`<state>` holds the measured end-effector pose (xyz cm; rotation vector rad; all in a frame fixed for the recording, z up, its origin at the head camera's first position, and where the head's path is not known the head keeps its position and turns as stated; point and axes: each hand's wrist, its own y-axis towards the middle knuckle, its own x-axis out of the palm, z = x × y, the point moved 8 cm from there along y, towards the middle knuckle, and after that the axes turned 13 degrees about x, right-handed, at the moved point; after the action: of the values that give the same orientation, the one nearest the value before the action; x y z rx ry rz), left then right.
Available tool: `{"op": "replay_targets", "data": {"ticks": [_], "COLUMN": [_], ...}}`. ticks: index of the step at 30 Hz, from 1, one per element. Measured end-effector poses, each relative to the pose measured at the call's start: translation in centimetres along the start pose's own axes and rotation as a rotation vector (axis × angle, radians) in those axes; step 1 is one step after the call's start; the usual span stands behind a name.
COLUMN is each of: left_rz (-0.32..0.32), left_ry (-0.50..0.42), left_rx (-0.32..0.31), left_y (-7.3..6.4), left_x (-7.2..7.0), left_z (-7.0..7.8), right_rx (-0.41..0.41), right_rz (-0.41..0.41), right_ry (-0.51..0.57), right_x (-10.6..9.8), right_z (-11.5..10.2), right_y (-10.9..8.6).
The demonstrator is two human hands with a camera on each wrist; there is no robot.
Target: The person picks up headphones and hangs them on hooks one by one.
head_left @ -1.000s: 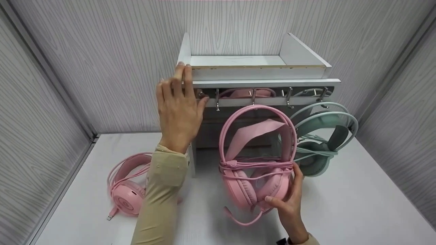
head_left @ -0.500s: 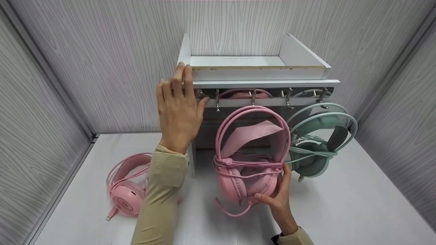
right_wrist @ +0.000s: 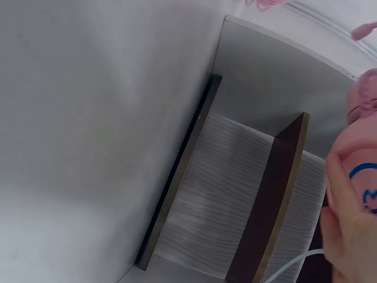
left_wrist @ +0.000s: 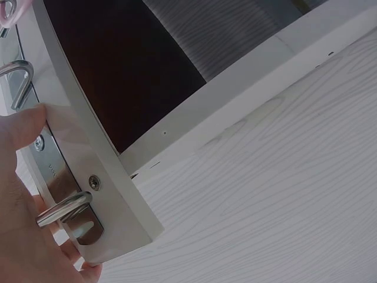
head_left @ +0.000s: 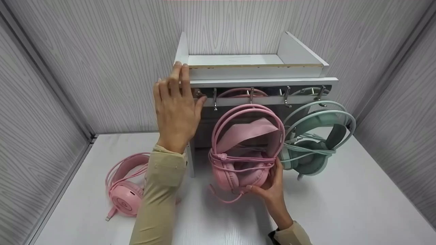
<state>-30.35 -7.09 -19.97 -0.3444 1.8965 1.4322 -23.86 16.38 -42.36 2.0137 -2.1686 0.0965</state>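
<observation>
My left hand (head_left: pixel 177 110) grips the left end of a white hook rack (head_left: pixel 255 72). In the left wrist view its thumb (left_wrist: pixel 29 125) presses the rail's metal strip, with fingers round the far edge. My right hand (head_left: pixel 275 194) holds a pink headset (head_left: pixel 223 178) upright by its right ear cup, thumb at the cup's underside. Its cable is wound around the cups, and a microphone boom curves below. The headband's top lies just under a middle hook (head_left: pixel 251 95). In the right wrist view, fingers (right_wrist: pixel 344 186) lie along the pink cup (right_wrist: pixel 359 141).
A green headset (head_left: pixel 308 158) hangs from the rack's rightmost hook, close beside the held one. Another pink headset (head_left: pixel 126 200) rests on the white table (head_left: pixel 357 200) at left, its USB plug (head_left: pixel 109 214) sticking out. Patterned panels (head_left: pixel 112 68) enclose the back and sides.
My right hand has carried the pink headset leftward and a little toward the rack, uncovering more of the green headset. My left hand keeps its place on the rack.
</observation>
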Motion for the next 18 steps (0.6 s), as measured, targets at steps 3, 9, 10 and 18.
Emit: {"op": "replay_targets", "data": {"ticks": [3, 9, 10, 18], "left_rz": [-0.005, 0.002, 0.003, 0.008], "left_ry": [0.003, 0.004, 0.007, 0.011], "left_rx": [-0.002, 0.003, 0.003, 0.004], "left_y": [-0.01, -0.06, -0.07, 0.0], "left_x": [0.02, 0.01, 0.01, 0.05], "left_z": [-0.03, 0.01, 0.01, 0.01], "right_rx": [-0.001, -0.015, -0.02, -0.019], "right_rz": [0.007, -0.013, -0.016, -0.004], "right_ry": [0.029, 0.139, 0.157, 0.146], "right_x": [-0.01, -0.08, -0.1, -0.31], "right_z": [0.37, 0.63, 0.58, 0.27], "right_y": [0.11, 0.0, 0.01, -0.3]}}
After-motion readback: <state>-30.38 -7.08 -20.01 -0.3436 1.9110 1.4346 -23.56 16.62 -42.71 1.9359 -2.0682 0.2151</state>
